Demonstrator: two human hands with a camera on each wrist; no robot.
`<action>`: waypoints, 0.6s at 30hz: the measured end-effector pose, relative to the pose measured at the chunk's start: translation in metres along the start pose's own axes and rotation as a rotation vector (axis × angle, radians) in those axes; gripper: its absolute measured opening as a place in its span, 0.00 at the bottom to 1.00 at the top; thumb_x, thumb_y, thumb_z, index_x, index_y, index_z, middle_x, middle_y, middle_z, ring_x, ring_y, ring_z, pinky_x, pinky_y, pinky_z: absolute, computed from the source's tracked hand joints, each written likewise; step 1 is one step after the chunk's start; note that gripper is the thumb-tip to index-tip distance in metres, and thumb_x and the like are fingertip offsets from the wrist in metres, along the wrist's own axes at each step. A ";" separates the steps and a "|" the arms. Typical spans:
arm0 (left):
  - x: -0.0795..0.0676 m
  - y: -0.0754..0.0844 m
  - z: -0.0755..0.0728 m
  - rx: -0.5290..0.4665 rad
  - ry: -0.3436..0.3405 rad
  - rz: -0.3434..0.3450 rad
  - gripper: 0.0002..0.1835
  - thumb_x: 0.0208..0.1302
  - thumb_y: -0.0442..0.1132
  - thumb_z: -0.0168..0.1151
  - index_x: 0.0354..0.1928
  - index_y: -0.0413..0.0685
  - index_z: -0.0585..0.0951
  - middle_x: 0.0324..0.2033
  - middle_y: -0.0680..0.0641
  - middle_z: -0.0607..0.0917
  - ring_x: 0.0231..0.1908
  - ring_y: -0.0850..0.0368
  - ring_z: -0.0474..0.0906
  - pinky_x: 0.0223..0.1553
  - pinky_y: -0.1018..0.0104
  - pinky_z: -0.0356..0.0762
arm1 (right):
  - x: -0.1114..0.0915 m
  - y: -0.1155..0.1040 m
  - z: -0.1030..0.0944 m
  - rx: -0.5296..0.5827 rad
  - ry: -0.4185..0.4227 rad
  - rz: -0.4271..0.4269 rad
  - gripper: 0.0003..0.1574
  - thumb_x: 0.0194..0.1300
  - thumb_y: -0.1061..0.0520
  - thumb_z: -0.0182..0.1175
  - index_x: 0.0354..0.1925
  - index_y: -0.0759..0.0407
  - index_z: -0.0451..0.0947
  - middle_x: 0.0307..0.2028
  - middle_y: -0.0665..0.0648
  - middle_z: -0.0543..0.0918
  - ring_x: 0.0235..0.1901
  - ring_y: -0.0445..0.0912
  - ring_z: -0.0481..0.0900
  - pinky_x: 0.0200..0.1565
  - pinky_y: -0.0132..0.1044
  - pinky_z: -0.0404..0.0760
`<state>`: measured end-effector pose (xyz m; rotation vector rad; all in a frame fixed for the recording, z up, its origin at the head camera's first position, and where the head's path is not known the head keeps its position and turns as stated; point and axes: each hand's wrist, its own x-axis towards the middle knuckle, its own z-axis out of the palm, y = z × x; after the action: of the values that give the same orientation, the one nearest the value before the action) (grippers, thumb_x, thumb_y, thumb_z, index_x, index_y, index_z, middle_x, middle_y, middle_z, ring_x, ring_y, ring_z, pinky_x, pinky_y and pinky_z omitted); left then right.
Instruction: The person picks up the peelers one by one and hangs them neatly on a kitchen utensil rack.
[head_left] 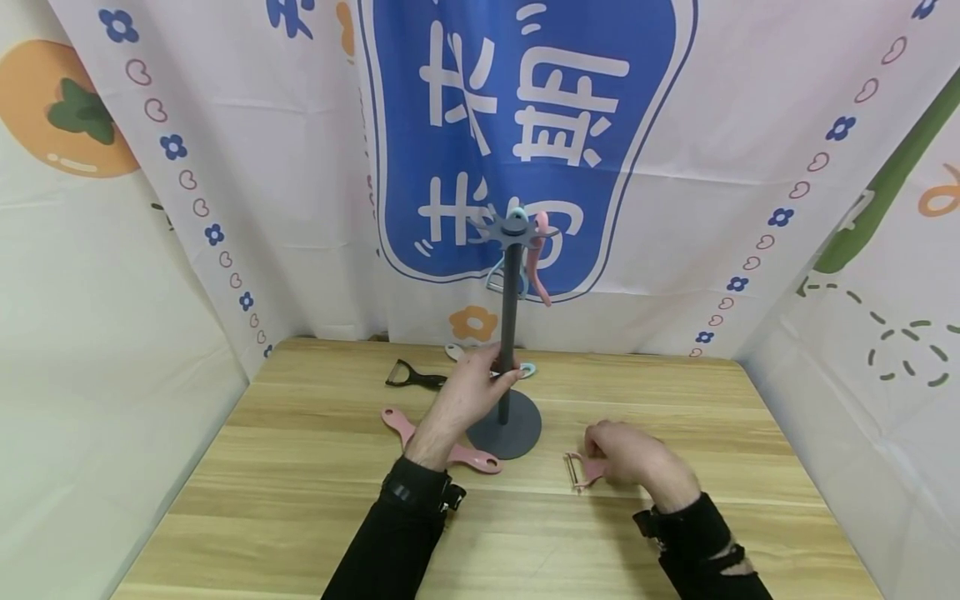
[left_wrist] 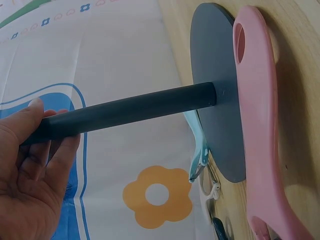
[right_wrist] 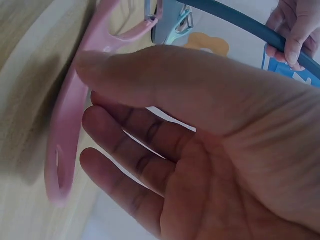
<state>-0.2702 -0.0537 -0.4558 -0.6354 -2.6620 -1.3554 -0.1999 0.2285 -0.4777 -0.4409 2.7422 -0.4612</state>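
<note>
Head view is showing two peelers, a blue one (head_left: 524, 285) and a pink one (head_left: 534, 271), already hanging from the stand (head_left: 509, 308) in the middle of the frame. One pink peeler (head_left: 594, 469) is lying low, right of centre, where the right hand (head_left: 637, 458) is pinching its handle; it seems to be the one in hand, not yet hung. The left hand (head_left: 468, 387) is gripping the stand's pole. Left of centre, a black peeler (head_left: 417, 377) and a white peeler (head_left: 453, 352) are still waiting, with a light-blue peeler (head_left: 528, 369) behind the pole. The left hand is hiding their middles. Pink ends are showing either side of the left forearm, whether of one peeler or two I cannot tell. Right wrist view is leaving the index finger hidden behind the thumb.
</note>
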 end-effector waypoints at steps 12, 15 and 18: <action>-0.001 0.001 -0.001 -0.007 -0.012 -0.013 0.03 0.85 0.38 0.73 0.50 0.48 0.88 0.50 0.40 0.96 0.54 0.44 0.96 0.59 0.41 0.97 | 0.003 0.000 0.007 -0.097 0.025 -0.098 0.15 0.70 0.61 0.81 0.38 0.48 0.83 0.39 0.49 0.81 0.39 0.44 0.72 0.43 0.38 0.74; -0.001 0.001 -0.001 -0.010 -0.017 -0.019 0.03 0.85 0.38 0.73 0.50 0.47 0.88 0.51 0.40 0.96 0.54 0.43 0.96 0.59 0.40 0.96 | 0.004 0.002 0.009 -0.123 0.057 -0.135 0.15 0.68 0.57 0.84 0.35 0.46 0.84 0.38 0.46 0.81 0.40 0.43 0.72 0.44 0.38 0.76; 0.000 0.001 -0.001 -0.014 -0.020 -0.022 0.03 0.85 0.37 0.73 0.51 0.47 0.88 0.50 0.40 0.96 0.53 0.44 0.96 0.59 0.40 0.96 | 0.005 0.003 0.011 -0.129 0.083 -0.174 0.18 0.64 0.61 0.86 0.32 0.46 0.84 0.37 0.45 0.81 0.40 0.42 0.71 0.44 0.37 0.75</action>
<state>-0.2694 -0.0540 -0.4542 -0.6260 -2.6852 -1.3811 -0.2016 0.2267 -0.4899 -0.7130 2.8370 -0.3528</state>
